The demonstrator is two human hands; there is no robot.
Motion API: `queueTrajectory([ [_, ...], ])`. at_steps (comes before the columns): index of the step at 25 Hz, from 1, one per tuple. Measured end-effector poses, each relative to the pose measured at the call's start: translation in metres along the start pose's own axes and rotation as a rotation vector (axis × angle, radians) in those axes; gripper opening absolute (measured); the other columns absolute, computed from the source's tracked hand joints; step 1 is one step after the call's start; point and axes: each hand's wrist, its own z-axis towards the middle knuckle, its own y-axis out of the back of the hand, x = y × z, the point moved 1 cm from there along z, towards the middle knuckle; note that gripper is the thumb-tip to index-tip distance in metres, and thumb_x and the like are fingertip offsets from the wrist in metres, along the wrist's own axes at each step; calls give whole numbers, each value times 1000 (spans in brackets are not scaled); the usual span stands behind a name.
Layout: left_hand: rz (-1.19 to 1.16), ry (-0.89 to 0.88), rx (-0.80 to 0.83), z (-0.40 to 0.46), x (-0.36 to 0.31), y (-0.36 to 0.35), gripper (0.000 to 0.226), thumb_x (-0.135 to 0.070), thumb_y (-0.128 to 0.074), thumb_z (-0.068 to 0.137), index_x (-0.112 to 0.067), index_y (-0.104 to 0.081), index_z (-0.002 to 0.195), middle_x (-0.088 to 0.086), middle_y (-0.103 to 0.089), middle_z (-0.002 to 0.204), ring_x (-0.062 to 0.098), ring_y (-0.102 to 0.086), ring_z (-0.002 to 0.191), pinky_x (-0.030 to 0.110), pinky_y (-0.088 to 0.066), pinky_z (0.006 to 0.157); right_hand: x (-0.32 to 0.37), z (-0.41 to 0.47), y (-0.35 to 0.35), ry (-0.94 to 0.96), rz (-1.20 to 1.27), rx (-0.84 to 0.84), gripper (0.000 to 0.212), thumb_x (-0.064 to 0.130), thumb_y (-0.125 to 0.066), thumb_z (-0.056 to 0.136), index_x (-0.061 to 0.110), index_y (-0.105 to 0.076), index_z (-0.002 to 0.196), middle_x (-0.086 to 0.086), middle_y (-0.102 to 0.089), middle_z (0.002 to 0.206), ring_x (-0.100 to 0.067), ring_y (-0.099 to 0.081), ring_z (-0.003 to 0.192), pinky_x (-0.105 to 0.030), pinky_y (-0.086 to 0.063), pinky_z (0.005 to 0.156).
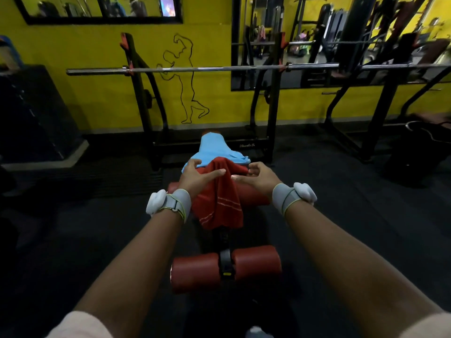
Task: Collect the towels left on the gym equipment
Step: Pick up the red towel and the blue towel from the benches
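Centre frame, on the red bench [253, 198], left hand [195, 178] rests spread-fingered on the red towel [219, 203]; right hand [260, 178] hovers open, gripping nothing. Blue towel [214, 150] lies just above, draped over the bench.

bench [253, 197]: red padded | on it: blue towel [214, 148], red towel [219, 198] draped over end

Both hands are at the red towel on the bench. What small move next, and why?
Probably curl the left hand and right hand round the red towel and lift it. Both sit at its bunched top with fingers spread, not yet gripping, and it hangs loose over the bench's upper roller pad. The blue towel lies behind.
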Motion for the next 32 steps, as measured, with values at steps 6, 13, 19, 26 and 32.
queueTrajectory([
  [6, 20, 141, -83, 185, 33, -45, 102, -52, -83, 43, -13, -46, 129, 11, -51, 134, 27, -53, 120, 43, -45, 103, -18, 205, -6, -59, -171, 114, 75, 29, -82, 71, 9, -46, 133, -4, -51, 135, -20, -50, 125, -26, -40, 100],
  [13, 199, 285, 13, 296, 74, -78, 57, -1, -70, 78, 2, -46, 130, 19, -48, 135, 28, -46, 126, 23, -36, 95, -50, 327, -28, -118, -542, 319, 77, 18, -79, 74, 6, -40, 140, -11, -46, 142, -24, -46, 130, -25, -35, 102],
  [19, 368, 313, 209, 324, 120, -82, 26, 7, -52, 85, 6, -61, 109, 22, -62, 104, 28, -60, 97, 25, -40, 74, -63, 361, -69, 4, -781, 389, 43, 6, -57, 87, 9, -54, 131, -13, -53, 137, -29, -50, 126, -27, -35, 98],
  [26, 496, 352, 142, 319, 105, -74, 25, -13, -41, 95, 2, -57, 107, 26, -57, 115, 36, -55, 107, 34, -39, 83, -37, 352, -54, -12, -806, 36, 27, 12, -43, 90, 12, -59, 111, -11, -59, 124, -34, -58, 110, -33, -43, 85],
  [32, 270, 102, -4, 287, 18, -10, 36, -29, -39, 94, -7, -54, 118, 21, -56, 125, 33, -51, 118, 34, -37, 96, 69, 297, -71, 113, -347, -237, 25, 17, -33, 95, 7, -51, 110, -20, -59, 116, -37, -54, 108, -39, -39, 86],
])
